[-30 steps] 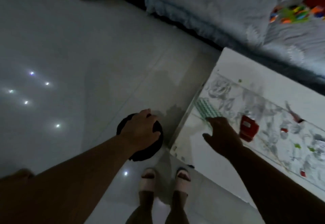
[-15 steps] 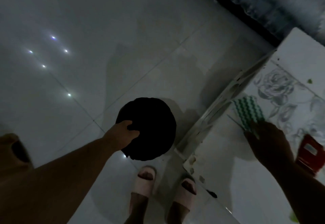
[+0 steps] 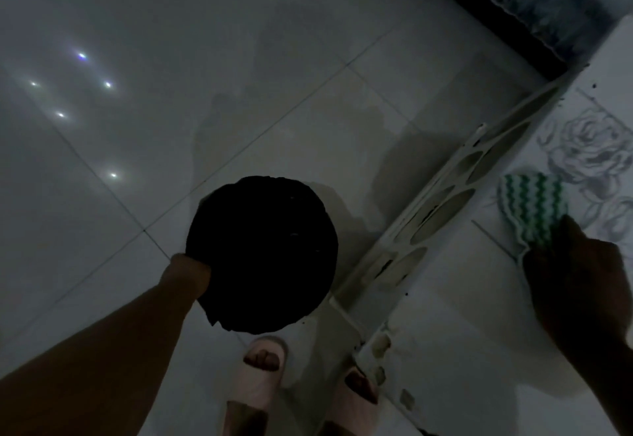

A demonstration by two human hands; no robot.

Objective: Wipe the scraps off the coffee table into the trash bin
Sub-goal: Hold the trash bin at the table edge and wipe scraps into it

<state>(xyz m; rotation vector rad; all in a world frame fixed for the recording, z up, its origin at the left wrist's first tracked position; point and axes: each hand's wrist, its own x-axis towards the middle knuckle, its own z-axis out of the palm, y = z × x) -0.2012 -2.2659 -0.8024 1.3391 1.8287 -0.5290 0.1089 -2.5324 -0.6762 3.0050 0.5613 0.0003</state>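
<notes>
A round black trash bin [image 3: 263, 254] with a dark liner stands on the tiled floor just left of the white coffee table [image 3: 462, 319]. My left hand [image 3: 190, 273] grips the bin's near left rim, fingers hidden inside it. My right hand [image 3: 579, 274] presses a green-and-white zigzag cloth [image 3: 532, 208] flat on the tabletop near its left edge. Small dark specks lie along the table's edge [image 3: 594, 86]. No larger scraps show in this view.
The table has a grey rose pattern [image 3: 589, 148] and a cut-out side panel [image 3: 442, 209]. My two feet in pale slippers [image 3: 260, 370] stand by the table corner. A dark sofa base [image 3: 496, 14] runs along the upper right. Glossy floor tiles spread to the left.
The view has swung left and down, so the red scrap left the frame. My left hand slid from the bin's top to its near rim. My right hand stays on the cloth.
</notes>
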